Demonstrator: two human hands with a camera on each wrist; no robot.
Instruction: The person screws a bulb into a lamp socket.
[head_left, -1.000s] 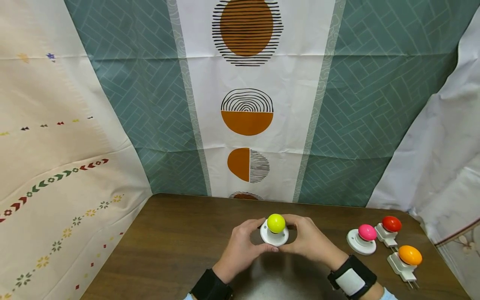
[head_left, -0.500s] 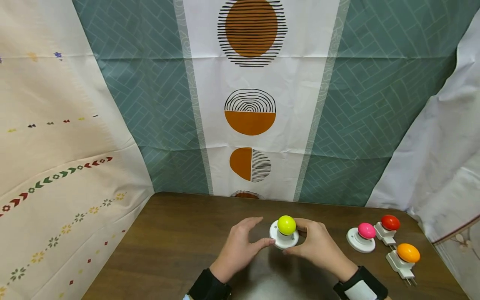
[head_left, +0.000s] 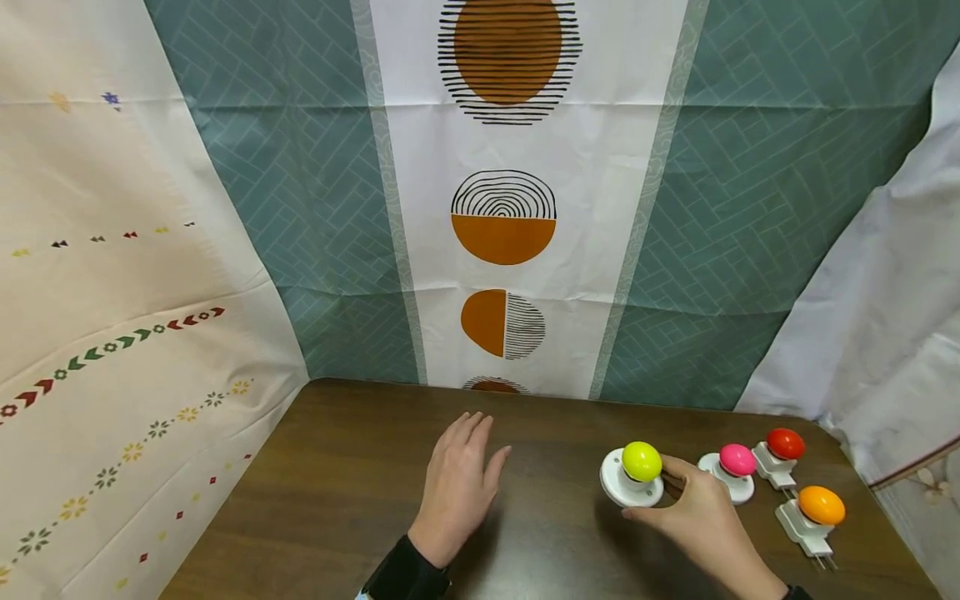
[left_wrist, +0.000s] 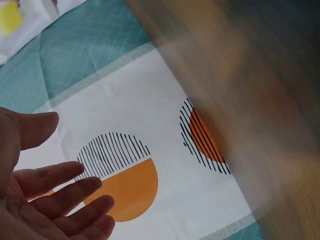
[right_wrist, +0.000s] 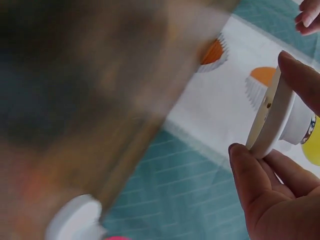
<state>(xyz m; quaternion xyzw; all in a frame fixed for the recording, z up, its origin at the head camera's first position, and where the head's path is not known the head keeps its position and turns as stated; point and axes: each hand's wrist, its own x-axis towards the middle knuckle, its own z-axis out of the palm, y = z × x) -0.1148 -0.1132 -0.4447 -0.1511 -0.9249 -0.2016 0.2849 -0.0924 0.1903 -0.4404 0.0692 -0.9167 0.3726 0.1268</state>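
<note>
My right hand (head_left: 701,517) pinches the rim of a white round lamp holder (head_left: 618,487) with a yellow-green bulb (head_left: 642,461) in it. In the right wrist view, thumb and fingers grip opposite edges of the holder's disc-shaped base (right_wrist: 274,117), and the bulb points toward the right edge. The holder is raised off the table, its shadow falling below it. My left hand (head_left: 457,487) is apart from it, over the middle of the table, fingers extended and holding nothing. In the left wrist view the left fingers (left_wrist: 75,195) are spread loosely.
At the right of the brown table (head_left: 360,483) stand a pink bulb (head_left: 737,459) in a round white holder, a red bulb (head_left: 784,443) in a white plug-in socket, and an orange bulb (head_left: 821,505) in another. A patterned cloth (head_left: 352,333) hangs behind the table.
Both hands held the lamp holder at first. The left hand has let go and straightened its fingers; the right hand has carried the holder rightward, near the pink bulb.
</note>
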